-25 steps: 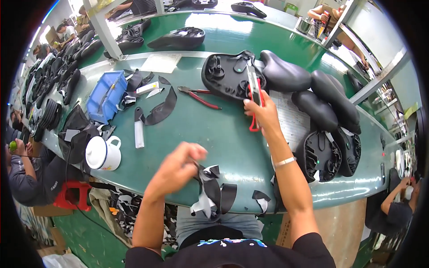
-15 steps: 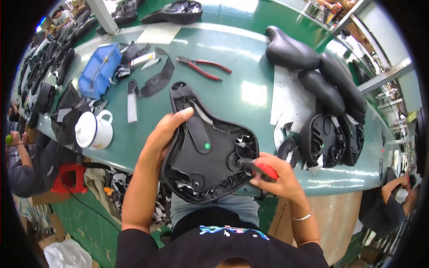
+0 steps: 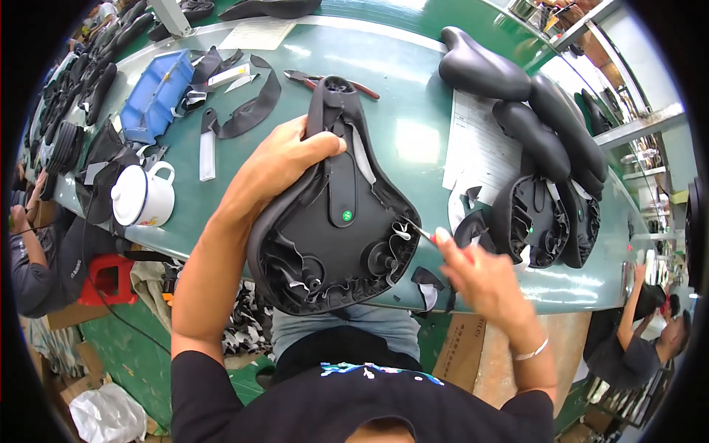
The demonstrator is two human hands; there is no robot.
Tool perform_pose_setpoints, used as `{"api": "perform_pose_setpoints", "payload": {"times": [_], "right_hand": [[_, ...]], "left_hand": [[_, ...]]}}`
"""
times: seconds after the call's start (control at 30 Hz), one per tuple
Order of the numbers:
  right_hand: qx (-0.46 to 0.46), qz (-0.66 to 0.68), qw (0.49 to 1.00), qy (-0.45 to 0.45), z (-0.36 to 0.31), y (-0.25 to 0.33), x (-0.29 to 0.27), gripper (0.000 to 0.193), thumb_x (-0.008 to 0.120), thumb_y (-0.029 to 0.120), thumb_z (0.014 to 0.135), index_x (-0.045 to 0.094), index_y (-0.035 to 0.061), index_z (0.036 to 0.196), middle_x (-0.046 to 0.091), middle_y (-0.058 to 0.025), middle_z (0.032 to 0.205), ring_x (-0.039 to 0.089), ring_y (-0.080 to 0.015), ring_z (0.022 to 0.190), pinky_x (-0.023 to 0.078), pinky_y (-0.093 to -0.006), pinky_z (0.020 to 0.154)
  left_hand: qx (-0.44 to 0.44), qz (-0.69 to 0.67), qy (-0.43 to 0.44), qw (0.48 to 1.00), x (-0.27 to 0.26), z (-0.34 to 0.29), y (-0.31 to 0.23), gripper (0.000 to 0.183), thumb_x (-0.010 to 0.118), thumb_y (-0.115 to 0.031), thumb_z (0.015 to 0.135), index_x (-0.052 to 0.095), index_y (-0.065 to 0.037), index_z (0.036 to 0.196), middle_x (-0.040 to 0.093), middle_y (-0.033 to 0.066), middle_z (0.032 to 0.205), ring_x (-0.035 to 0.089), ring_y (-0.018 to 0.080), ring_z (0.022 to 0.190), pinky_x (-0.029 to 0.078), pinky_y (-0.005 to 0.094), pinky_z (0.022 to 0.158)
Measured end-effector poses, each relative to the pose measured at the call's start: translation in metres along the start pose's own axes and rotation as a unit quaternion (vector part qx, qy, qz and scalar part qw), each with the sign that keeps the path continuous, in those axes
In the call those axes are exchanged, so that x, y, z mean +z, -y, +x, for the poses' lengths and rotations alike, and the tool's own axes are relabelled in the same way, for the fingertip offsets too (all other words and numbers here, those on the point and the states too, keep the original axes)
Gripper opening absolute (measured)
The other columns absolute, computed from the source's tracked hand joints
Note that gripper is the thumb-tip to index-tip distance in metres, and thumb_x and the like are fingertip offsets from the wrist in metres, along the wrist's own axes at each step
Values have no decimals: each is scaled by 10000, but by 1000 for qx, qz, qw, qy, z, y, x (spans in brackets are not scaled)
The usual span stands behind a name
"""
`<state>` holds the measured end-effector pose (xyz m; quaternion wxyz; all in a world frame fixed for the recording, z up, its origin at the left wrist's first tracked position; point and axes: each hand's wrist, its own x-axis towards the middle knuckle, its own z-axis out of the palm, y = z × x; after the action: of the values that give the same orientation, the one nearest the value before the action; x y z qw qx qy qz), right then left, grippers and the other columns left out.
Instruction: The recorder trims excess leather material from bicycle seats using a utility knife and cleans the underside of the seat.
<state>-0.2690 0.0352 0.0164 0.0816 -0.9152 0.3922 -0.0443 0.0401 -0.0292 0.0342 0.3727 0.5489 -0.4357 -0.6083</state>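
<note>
My left hand (image 3: 299,159) grips the narrow nose of a black bicycle saddle (image 3: 336,255), its thumb on the underside. The saddle is held underside up, with the nose pointing away from me. Crinkled cover edging runs round its wide rear, and a small green dot marks the middle. In my right hand (image 3: 484,284), slightly blurred, is a red-handled tool (image 3: 424,231) with a narrow metal tip. That tip is at the saddle's right rim, beside a whitish fold of cover. Whether it touches cannot be told. Below it, a black-and-white scrap (image 3: 427,289) lies near the table edge.
Red-handled pliers (image 3: 365,89) lie partly behind the saddle nose. To the left are a white enamel mug (image 3: 142,196), a blue bin (image 3: 156,96) and a utility knife (image 3: 207,151). More saddles (image 3: 484,70) rest at right by a paper sheet (image 3: 473,140). People work at both sides.
The saddle has turned so its nose points straighter away, covering part of the pliers. My right hand has drawn right with the tool. A scrap now shows below the saddle's right rim.
</note>
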Motion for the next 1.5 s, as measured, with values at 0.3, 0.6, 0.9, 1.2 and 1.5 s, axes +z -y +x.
{"api": "perform_pose_setpoints", "payload": {"times": [0.3,0.6,0.9,1.2,1.5], "right_hand": [[200,267,941,-56,-49,93,34,645,639,66,846,329,35,1410,638,-249,981,627,-427,762,526,-431,660],[35,233,936,-260,57,42,19,543,677,7,789,461,-23,1286,636,-163,1106,659,-196,958,518,-328,802],[82,349,888,-288,71,42,10,505,733,98,757,539,48,1220,629,-33,885,563,-71,688,464,-236,615],[-23,137,981,-138,28,-7,1,586,696,111,803,489,130,1351,620,-86,782,583,-226,590,468,-325,529],[165,68,978,-103,-10,57,16,500,664,231,851,526,149,1325,500,-59,594,501,-247,432,377,-379,412]], "left_hand": [[45,-110,-197,973,4,-62,40,296,594,-218,824,555,8,1011,535,12,837,487,88,717,427,244,652],[125,-188,-249,942,10,-75,66,332,621,-202,836,512,1,1077,520,20,924,480,96,826,415,251,767],[379,457,-74,802,47,-40,29,524,759,-288,697,564,-68,1131,585,104,1075,520,286,1037,382,401,890],[285,449,-22,847,44,6,31,329,558,-318,891,635,-27,757,550,158,632,528,308,616,404,390,637],[316,-496,-73,805,23,-2,19,326,506,-295,958,557,-84,715,483,-16,614,420,117,520,322,281,503]]}}
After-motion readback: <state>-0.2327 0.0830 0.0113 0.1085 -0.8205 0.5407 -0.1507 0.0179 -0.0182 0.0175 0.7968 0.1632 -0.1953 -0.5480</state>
